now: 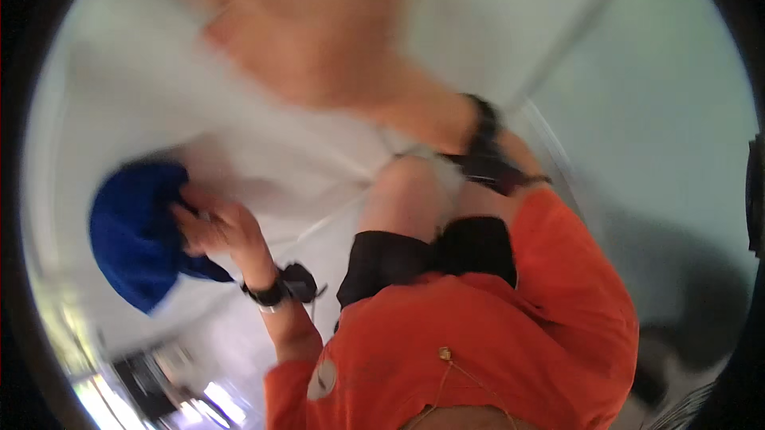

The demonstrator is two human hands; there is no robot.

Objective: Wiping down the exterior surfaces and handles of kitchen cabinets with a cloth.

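Note:
My left hand (218,230) grips the edge of a blue cloth cap (134,233) out to my left, its fingers partly hidden at the cap's opening. A black wristband with a small dark device (290,286) sits on that wrist. Close to the camera, my right hand (323,29) is large and badly blurred across the top. Its fingers cannot be made out, and nothing is seen in it. Around the right wrist runs a black strap (484,125) with a dark device beside it.
My bare knee (406,188) and black shorts (388,259) are below my hands. Pale panels (645,101) with seams surround me. A dark boxy object (143,385) stands near bright light at lower left. Thin wire-like lines (687,406) show at lower right.

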